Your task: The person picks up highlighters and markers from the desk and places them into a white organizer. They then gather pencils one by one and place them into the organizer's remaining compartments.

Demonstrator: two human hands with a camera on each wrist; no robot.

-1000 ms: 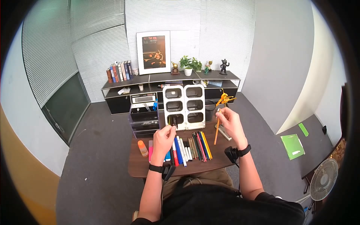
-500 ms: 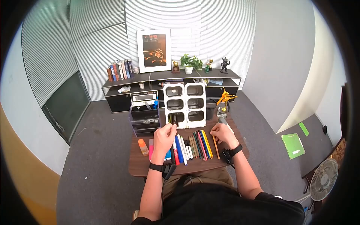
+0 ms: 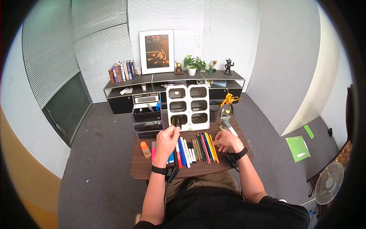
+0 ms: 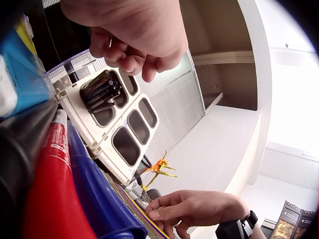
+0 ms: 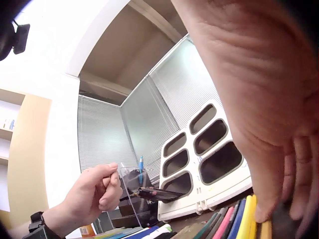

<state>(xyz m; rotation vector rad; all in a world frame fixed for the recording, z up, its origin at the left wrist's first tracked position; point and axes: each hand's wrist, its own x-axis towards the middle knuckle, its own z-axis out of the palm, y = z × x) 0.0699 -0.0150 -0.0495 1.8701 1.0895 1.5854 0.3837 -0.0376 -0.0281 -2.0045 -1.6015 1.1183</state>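
Right hand [image 5: 271, 84] fills upper right, fingers pointing down; thumb tip at yellow pencil [image 5: 253, 209] and orange pencil [image 5: 266, 230], contact unclear. Blue pencil [image 5: 240, 219] and pink pencil [image 5: 225, 221] lie alongside. Left hand [image 5: 95, 191], fingers curled, wears black wristband [image 5: 38, 224]; nothing seen held. White rack [image 5: 194, 174], six compartments, stands tilted beyond row, toward bench's far edge. Black pens [image 5: 162, 193] protrude from its lower left compartment. Blue pen [image 5: 141, 164] stands upright behind left hand. Blinds [image 5: 97, 134] in background.

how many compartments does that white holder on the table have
6: two columns of three compartments in the white holder, each with a top, middle and bottom one. Dark pens fill part of the bottom-left.
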